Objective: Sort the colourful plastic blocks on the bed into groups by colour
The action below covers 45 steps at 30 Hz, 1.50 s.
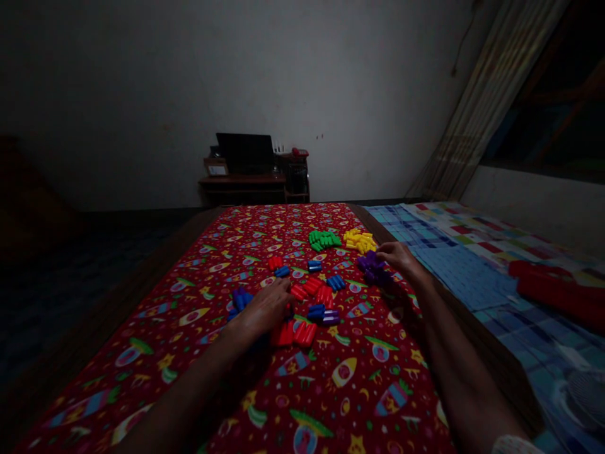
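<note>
Small, short plastic cylinders lie in colour groups on a red patterned cloth (345, 403). My right hand (397, 256) is at the purple pile (373, 268), its fingers drawn together at the pile's far edge. What its fingertips hold, if anything, is too dark and small to make out. My left hand (269, 307) reaches down among red pieces (305, 334) and blue pieces (241, 298), back of the hand upward. Its fingers point down and are mostly hidden. Close by are another blue group (336, 282), more red pieces (312, 287) and a purple pair (331, 317).
Farther back sit a green pile (324, 239) and a yellow pile (359, 241). A checked blue bedspread (454, 271) with a red folded cloth (558, 293) borders the table on the right. By the far wall stands a desk with a dark monitor (246, 153).
</note>
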Motion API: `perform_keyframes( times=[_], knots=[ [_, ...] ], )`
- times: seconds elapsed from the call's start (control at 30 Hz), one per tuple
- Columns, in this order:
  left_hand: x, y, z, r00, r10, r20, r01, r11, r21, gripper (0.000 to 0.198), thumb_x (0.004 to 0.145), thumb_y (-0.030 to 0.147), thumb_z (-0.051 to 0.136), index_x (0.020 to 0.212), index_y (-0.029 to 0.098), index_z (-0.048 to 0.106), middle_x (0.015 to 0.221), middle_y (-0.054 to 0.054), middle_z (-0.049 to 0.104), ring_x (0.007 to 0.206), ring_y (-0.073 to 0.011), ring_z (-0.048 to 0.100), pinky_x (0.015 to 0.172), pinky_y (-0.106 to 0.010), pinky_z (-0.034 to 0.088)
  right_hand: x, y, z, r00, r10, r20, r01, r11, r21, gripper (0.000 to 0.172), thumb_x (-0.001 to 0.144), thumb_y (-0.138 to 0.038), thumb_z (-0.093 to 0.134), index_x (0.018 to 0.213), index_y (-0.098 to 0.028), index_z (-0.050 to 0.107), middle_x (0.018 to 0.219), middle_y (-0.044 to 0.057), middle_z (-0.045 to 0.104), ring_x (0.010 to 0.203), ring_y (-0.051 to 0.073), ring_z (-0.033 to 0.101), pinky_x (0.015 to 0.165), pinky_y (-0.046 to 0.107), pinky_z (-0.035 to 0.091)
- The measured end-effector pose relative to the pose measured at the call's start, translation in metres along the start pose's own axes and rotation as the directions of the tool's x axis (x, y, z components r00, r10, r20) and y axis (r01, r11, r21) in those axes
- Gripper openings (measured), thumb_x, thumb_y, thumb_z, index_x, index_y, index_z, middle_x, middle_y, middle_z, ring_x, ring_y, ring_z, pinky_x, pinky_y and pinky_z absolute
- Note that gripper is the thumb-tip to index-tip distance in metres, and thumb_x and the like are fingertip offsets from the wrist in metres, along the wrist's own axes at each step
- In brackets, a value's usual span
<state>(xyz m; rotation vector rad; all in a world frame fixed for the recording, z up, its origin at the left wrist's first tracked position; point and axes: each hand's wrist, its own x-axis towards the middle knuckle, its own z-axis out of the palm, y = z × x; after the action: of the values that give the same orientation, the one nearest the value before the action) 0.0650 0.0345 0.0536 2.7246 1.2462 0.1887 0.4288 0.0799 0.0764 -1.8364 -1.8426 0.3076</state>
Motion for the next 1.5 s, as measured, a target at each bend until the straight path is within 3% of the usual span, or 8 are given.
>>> perform_keyframes(
  times=[0.27, 0.43, 0.6, 0.7, 0.8, 0.97, 1.23, 1.5],
  knots=[
    [0.0, -0.009, 0.006, 0.992, 0.124, 0.004, -0.124, 0.992, -0.028, 0.007, 0.082, 0.019, 0.057, 0.081, 0.018, 0.065, 0.102, -0.009, 0.06, 0.101, -0.0222, 0.053, 0.093, -0.035, 0.043, -0.005, -0.005, -0.003, 0.994, 0.093, -0.057, -0.101, 0.983, -0.154, 0.027, 0.084, -0.023, 0.051, 0.094, -0.012, 0.074, 0.094, 0.011, 0.073, 0.081, 0.018, 0.065, 0.064, 0.023, 0.041],
    [0.011, -0.001, -0.003, 0.984, -0.078, -0.163, 0.036, 0.969, -0.245, 0.02, 0.089, 0.031, 0.047, 0.09, 0.019, 0.062, 0.088, -0.005, 0.065, 0.081, -0.0184, 0.059, 0.077, -0.031, 0.048, -0.017, -0.057, 0.002, 0.989, -0.148, 0.01, 0.147, 0.986, 0.075, 0.035, 0.089, -0.036, 0.048, 0.084, -0.012, 0.073, 0.075, 0.006, 0.071, 0.068, 0.016, 0.061, 0.057, 0.022, 0.039],
    [0.016, 0.028, -0.006, 0.931, -0.25, -0.267, 0.07, 0.839, -0.54, 0.024, 0.085, 0.041, 0.053, 0.087, 0.02, 0.064, 0.086, -0.004, 0.069, 0.078, -0.0187, 0.063, 0.076, -0.03, 0.052, -0.05, -0.122, 0.047, 0.808, -0.539, 0.236, 0.367, 0.775, 0.514, 0.035, 0.087, -0.043, 0.054, 0.099, -0.016, 0.072, 0.084, 0.002, 0.072, 0.074, 0.016, 0.064, 0.061, 0.02, 0.042],
    [0.016, 0.035, -0.002, 0.919, -0.284, -0.272, 0.04, 0.756, -0.654, 0.025, 0.084, 0.042, 0.053, 0.089, 0.019, 0.063, 0.087, -0.004, 0.07, 0.079, -0.0191, 0.065, 0.074, -0.031, 0.053, -0.056, -0.135, 0.06, 0.801, -0.553, 0.231, 0.381, 0.768, 0.515, 0.029, 0.084, -0.037, 0.06, 0.1, -0.015, 0.072, 0.084, 0.003, 0.073, 0.074, 0.016, 0.065, 0.062, 0.02, 0.043],
    [0.017, 0.032, -0.003, 0.915, -0.292, -0.276, 0.023, 0.724, -0.69, 0.03, 0.089, 0.041, 0.044, 0.096, 0.018, 0.062, 0.091, -0.005, 0.07, 0.082, -0.0191, 0.066, 0.075, -0.031, 0.054, -0.044, -0.122, 0.049, 0.874, -0.444, 0.197, 0.308, 0.82, 0.483, 0.022, 0.081, -0.027, 0.061, 0.094, -0.014, 0.074, 0.084, 0.004, 0.074, 0.076, 0.017, 0.067, 0.064, 0.021, 0.045],
    [0.016, 0.023, -0.008, 0.952, -0.131, -0.276, -0.036, 0.848, -0.528, 0.022, 0.088, 0.032, 0.048, 0.093, 0.02, 0.065, 0.1, -0.006, 0.07, 0.095, -0.0197, 0.064, 0.088, -0.032, 0.051, -0.016, -0.067, 0.012, 0.983, -0.176, -0.045, 0.182, 0.961, 0.208, 0.023, 0.084, -0.026, 0.055, 0.09, -0.016, 0.075, 0.09, 0.007, 0.075, 0.082, 0.019, 0.067, 0.072, 0.025, 0.047],
    [0.008, 0.042, 0.026, 0.945, 0.279, -0.171, -0.314, 0.923, -0.225, 0.043, 0.083, 0.029, 0.064, 0.126, 0.028, 0.056, 0.144, -0.007, 0.044, 0.134, -0.0277, 0.035, 0.108, -0.046, 0.037, -0.003, -0.008, 0.016, 0.986, 0.075, -0.152, -0.084, 0.995, -0.056, 0.032, 0.085, -0.032, 0.054, 0.101, -0.013, 0.074, 0.095, 0.01, 0.074, 0.084, 0.018, 0.066, 0.068, 0.023, 0.044],
    [0.011, 0.04, 0.038, 0.96, 0.22, -0.171, -0.234, 0.97, -0.069, 0.018, 0.085, 0.031, 0.062, 0.1, 0.023, 0.065, 0.129, -0.008, 0.053, 0.123, -0.0274, 0.042, 0.104, -0.045, 0.039, -0.005, -0.008, 0.015, 0.982, 0.111, -0.152, -0.128, 0.986, -0.105, 0.035, 0.086, -0.037, 0.052, 0.096, -0.012, 0.075, 0.093, 0.012, 0.074, 0.084, 0.019, 0.066, 0.067, 0.023, 0.042]
  ],
)
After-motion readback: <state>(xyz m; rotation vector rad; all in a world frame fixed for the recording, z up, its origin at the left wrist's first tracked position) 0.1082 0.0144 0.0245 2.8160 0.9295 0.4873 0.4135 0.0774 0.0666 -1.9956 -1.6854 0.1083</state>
